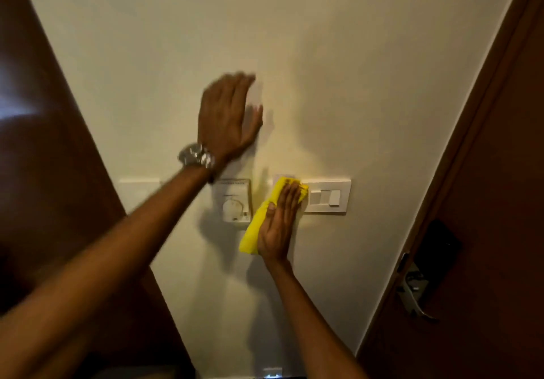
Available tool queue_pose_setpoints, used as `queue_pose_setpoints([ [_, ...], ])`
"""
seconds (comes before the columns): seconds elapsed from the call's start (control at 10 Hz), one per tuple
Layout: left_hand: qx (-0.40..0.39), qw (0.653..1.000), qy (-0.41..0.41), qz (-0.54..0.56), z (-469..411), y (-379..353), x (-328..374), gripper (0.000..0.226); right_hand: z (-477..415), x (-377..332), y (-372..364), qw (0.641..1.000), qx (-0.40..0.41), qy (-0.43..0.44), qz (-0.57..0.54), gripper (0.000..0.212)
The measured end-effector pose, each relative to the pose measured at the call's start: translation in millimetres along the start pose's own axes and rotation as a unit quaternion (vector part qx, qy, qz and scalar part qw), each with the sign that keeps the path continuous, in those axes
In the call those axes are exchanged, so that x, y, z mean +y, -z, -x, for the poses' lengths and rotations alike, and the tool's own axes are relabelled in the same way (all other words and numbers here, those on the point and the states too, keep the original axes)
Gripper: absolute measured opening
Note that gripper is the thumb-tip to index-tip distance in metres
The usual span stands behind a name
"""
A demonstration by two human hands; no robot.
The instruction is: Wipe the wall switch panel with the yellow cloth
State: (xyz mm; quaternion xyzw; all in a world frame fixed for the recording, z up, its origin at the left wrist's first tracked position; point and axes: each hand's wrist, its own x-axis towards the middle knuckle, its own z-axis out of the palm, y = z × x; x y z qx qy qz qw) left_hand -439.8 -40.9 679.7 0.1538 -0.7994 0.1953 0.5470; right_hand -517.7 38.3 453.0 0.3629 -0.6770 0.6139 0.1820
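A white switch panel (328, 196) with rocker switches is set in the cream wall right of centre. My right hand (278, 225) presses a folded yellow cloth (256, 231) flat against the wall, covering the panel's left end; the fingers lie straight over the cloth. My left hand (228, 113), with a metal watch on the wrist, rests flat and open on the bare wall above and to the left, holding nothing. It looks blurred.
A white thermostat with a round dial (235, 202) is mounted just left of the cloth. Another white plate (138, 188) sits further left, partly behind my left forearm. A brown door with a metal handle and lock (418, 287) stands right; a dark wooden panel (44, 172) left.
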Motion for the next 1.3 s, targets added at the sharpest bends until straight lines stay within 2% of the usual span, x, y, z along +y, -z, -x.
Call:
queue_pose_setpoints([
  [0.1,-0.055,0.965,0.171,0.189,135,20,16,0.039,31,-9,-1,0.997,-0.007,-0.018,-0.072,0.054],
  [0.2,-0.145,0.776,0.444,0.424,226,32,29,0.05,57,-18,-7,0.993,-0.048,-0.034,-0.107,0.054],
  [0.3,-0.228,0.585,0.578,0.521,277,47,25,0.056,88,-30,-29,0.987,-0.104,-0.055,-0.107,0.055],
  [0.4,-0.215,0.458,0.67,0.543,340,67,9,0.063,149,-29,-66,0.977,-0.183,-0.072,-0.086,0.055],
  [0.5,-0.152,0.352,0.756,0.53,400,84,-10,0.071,210,-23,-105,0.962,-0.25,-0.094,-0.051,0.055],
  [0.6,-0.123,0.327,0.824,0.446,476,93,-23,0.065,289,-10,-143,0.944,-0.311,-0.108,0.002,0.054],
  [0.7,-0.128,0.31,0.872,0.358,585,105,-32,0.059,379,10,-192,0.924,-0.362,-0.095,0.079,0.053],
  [0.8,-0.125,0.318,0.884,0.318,669,127,-29,0.037,458,35,-223,0.883,-0.445,-0.076,0.13,0.053],
  [0.9,-0.019,0.285,0.922,0.259,766,136,-31,0.021,544,70,-253,0.796,-0.588,-0.016,0.144,0.053],
  [1.0,-0.045,0.232,0.96,0.152,848,147,-20,0.018,610,112,-258,0.707,-0.678,0.109,0.166,0.058],
  [1.1,-0.098,0.224,0.965,0.095,920,166,-2,0.011,667,149,-260,0.617,-0.736,0.154,0.231,0.065],
  [1.2,-0.088,0.214,0.965,0.124,950,174,-1,0.016,683,163,-262,0.593,-0.754,0.156,0.236,0.066],
  [1.3,-0.083,0.161,0.979,0.096,945,176,-6,0.015,656,150,-271,0.589,-0.739,0.208,0.252,0.071],
])
